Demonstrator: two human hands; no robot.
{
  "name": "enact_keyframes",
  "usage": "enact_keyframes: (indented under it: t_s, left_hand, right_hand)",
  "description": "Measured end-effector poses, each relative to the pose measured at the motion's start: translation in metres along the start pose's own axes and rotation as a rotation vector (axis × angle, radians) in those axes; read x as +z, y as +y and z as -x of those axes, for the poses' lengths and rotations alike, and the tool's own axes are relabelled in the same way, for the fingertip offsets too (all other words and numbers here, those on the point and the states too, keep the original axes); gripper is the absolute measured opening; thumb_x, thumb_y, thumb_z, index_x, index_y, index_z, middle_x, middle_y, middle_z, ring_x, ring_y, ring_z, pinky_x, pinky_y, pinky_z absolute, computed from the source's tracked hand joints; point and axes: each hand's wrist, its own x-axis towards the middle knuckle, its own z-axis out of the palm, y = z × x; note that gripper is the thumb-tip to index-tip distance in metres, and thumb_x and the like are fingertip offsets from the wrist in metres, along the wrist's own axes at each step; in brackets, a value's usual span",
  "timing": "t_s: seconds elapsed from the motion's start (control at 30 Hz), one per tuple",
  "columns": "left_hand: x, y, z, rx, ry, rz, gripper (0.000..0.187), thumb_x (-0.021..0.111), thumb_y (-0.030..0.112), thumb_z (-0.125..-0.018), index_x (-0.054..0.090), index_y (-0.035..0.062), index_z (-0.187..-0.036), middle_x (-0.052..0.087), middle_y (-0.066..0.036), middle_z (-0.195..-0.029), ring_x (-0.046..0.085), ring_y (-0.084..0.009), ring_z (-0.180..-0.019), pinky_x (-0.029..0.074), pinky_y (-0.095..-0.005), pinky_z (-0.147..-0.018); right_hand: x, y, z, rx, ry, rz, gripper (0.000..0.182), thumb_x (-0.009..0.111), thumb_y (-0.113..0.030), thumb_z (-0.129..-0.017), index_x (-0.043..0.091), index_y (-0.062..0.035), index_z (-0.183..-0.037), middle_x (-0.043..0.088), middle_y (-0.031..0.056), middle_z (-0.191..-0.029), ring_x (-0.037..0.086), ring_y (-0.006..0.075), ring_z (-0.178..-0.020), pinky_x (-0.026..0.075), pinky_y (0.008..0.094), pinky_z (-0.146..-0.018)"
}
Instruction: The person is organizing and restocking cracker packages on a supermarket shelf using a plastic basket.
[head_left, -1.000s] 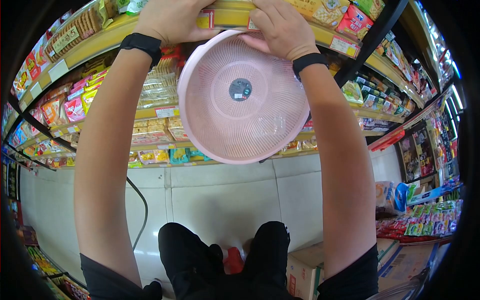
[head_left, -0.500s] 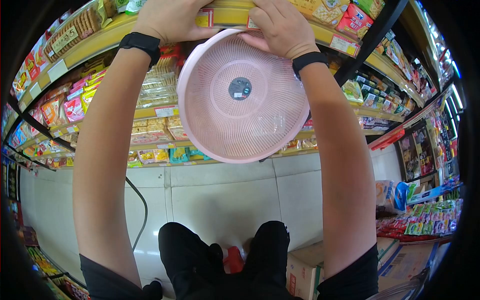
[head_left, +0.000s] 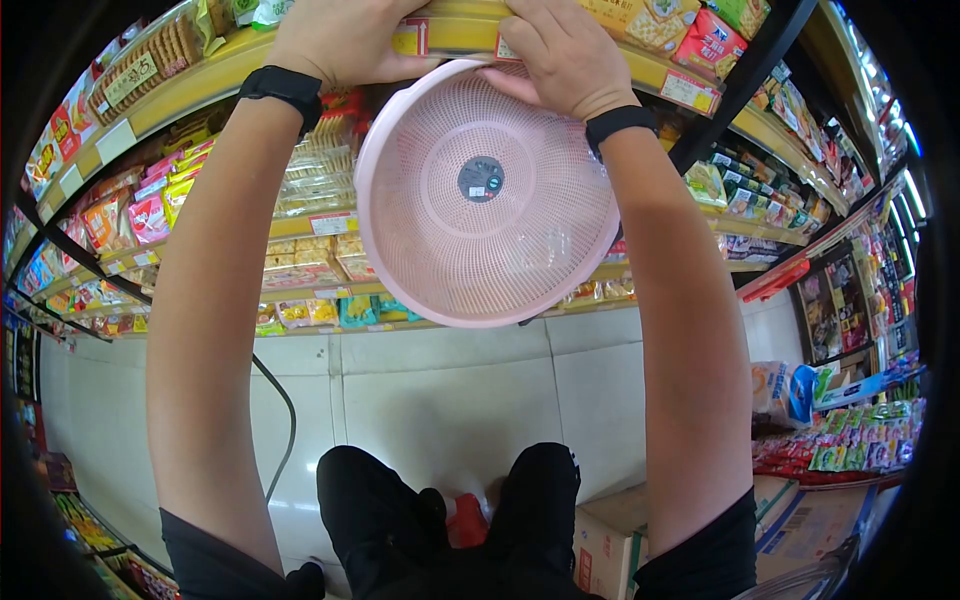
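Observation:
A round pink plastic colander [head_left: 500, 255] faces me with its open side, in front of the shelves. It has a fine mesh wall and a grey label [head_left: 481, 180] at the centre of its base. My right hand [head_left: 568, 58] is closed at the far rim, its thumb lying over the inside edge and its bent fingers at the yellow shelf strip. My left hand [head_left: 350, 42] is at the shelf edge, thumb tip right by the rim. Its other fingers run out of the top of the view, and I cannot tell what they grip.
Packed snacks [head_left: 160, 210] fill the shelves behind, with price tags [head_left: 688, 90] along yellow strips [head_left: 460, 36]. A black post [head_left: 745, 85] stands at the right. Cardboard boxes [head_left: 605, 550] are by my right leg. A dark cable [head_left: 290, 430] hangs over the tiled floor [head_left: 450, 370].

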Motion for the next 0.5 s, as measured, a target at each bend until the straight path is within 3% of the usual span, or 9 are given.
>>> enact_keyframes:
  t_s: [0.5]
  left_hand:
    - [0.0021,0.0016,0.0005,0.004,0.025,-0.001,0.048,0.084,0.047,-0.07,0.06,0.0103,-0.089,0.056,-0.008,-0.085,0.062,-0.0282,-0.082,0.052,-0.0401,-0.073]
  right_hand:
    - [0.0001,-0.0005,0.002,0.007,-0.023,0.005,0.051,0.082,-0.044,-0.075,0.059,-0.0082,-0.104,0.063,0.018,-0.121,0.063,0.0351,-0.11,0.053,0.0439,-0.097]
